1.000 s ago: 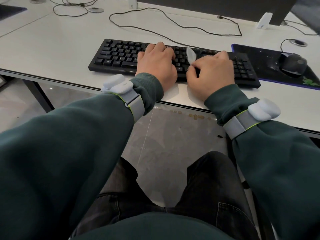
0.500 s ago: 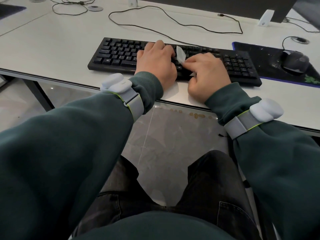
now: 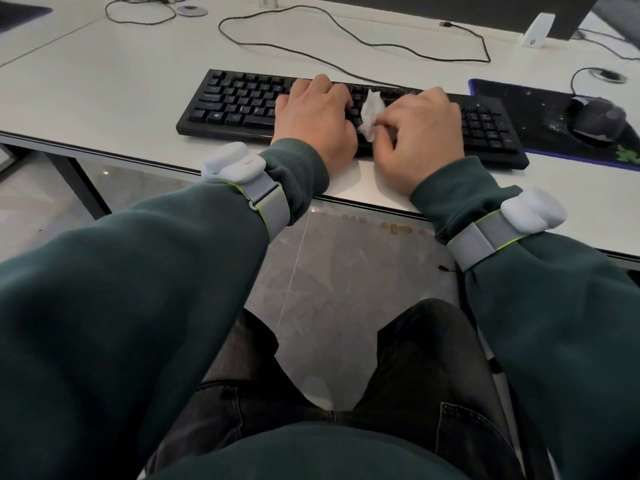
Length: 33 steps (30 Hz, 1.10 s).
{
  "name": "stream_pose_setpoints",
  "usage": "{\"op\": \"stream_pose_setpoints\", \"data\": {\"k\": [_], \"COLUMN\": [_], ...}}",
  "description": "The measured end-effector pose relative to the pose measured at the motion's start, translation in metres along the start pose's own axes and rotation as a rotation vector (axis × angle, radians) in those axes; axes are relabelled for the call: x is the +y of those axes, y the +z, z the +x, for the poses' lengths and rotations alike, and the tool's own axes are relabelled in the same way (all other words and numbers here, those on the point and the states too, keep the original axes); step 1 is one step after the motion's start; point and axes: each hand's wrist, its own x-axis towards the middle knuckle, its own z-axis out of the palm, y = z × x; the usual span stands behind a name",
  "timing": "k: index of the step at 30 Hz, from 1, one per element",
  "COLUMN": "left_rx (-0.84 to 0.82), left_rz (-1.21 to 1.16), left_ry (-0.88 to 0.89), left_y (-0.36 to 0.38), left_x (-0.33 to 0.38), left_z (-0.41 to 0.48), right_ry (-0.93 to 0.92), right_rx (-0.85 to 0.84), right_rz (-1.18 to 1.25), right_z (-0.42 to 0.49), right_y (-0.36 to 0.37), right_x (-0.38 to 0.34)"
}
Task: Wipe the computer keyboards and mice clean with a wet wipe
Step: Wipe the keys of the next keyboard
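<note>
The white desk [image 3: 104, 98] carries the black keyboard [image 3: 235, 105], which lies along its near edge with its long side running left to right. Behind the keyboard stands the dark lower edge of a monitor [image 3: 433, 6], and a thin black cable [image 3: 346, 32] loops across the desk between the two. Two arms in dark green sleeves [image 3: 138, 289] reach in from the near side of the keyboard, each with a white device on a grey strap [image 3: 263, 199] at the wrist. Just to the right of the keyboard is a dark mouse pad [image 3: 540, 109], flecked with pale specks, and a black mouse [image 3: 599, 121] sits on it, well apart from both hands. The left hand [image 3: 315, 116] lies palm down on the middle of the keyboard, its fingers bent forward over the keys and holding nothing that shows. The right hand [image 3: 422, 133] is over the keys just right of it, the two hands close together but not touching, with its thumb and fingers curled in and pinching the wet wipe [image 3: 372, 112]. The wipe is a crumpled white wad in the gap between the hands, down on the keys in the middle of the keyboard, and its upper part sticks out above the right hand's fingers.
</note>
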Motion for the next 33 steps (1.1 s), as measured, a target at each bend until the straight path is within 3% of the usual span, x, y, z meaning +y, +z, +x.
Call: {"op": "stream_pose_setpoints", "data": {"k": [4,9,13,20,25,31,33], "left_rx": [-0.002,0.003,0.001,0.005,0.0,-0.001,-0.001], "left_rz": [0.004,-0.018,-0.01,-0.024,-0.015,-0.006,-0.007], "left_ry": [-0.005,-0.001,0.0,-0.002,0.005,0.007,0.006], "left_y": [0.0,0.0,0.001,-0.001,-0.001,0.0,0.0], "left_x": [0.001,0.0,0.0,0.0,0.0,0.0,0.0], "left_z": [0.0,-0.001,0.0,-0.001,-0.001,-0.001,-0.001], "right_ry": [-0.041,0.225,0.001,0.23,0.001,0.193,0.184], "right_rx": [-0.013,0.045,-0.019,0.014,-0.043,-0.004,0.004], "right_rz": [0.003,-0.154,-0.048,-0.265,-0.026,-0.247,-0.204], "right_z": [-0.002,0.0,-0.002,-0.002,-0.003,-0.003,-0.002], "right_y": [-0.005,-0.009,-0.001,-0.01,0.0,-0.005,-0.005], "right_x": [-0.001,0.003,-0.001,-0.004,-0.007,-0.004,-0.002]}}
